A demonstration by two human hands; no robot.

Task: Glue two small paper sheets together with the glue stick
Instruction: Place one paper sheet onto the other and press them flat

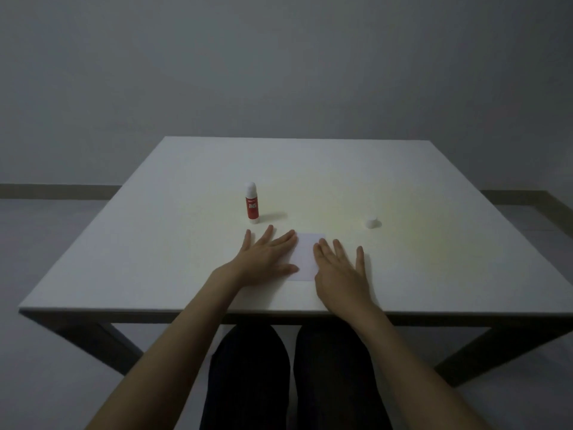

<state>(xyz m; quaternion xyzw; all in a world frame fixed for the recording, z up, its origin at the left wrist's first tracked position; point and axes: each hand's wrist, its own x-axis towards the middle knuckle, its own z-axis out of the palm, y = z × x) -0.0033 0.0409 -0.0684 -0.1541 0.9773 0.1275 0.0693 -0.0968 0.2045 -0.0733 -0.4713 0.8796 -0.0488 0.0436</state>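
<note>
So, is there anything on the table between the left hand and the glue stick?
Nothing visible. The glue stick stands upright just beyond the fingers of the left hand, with only bare table between them. Its cap lies apart, beyond the right hand. Both hands lie flat at the paper.

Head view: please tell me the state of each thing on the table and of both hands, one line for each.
glue stick: upright, uncapped, untouched.
cap: off, alone on the table, right of the paper.
paper: flat on the table, pressed by both hands; whether one sheet or two cannot be told.
left hand: open, palm down on the paper's left edge.
right hand: open, palm down on the paper's right edge.
</note>
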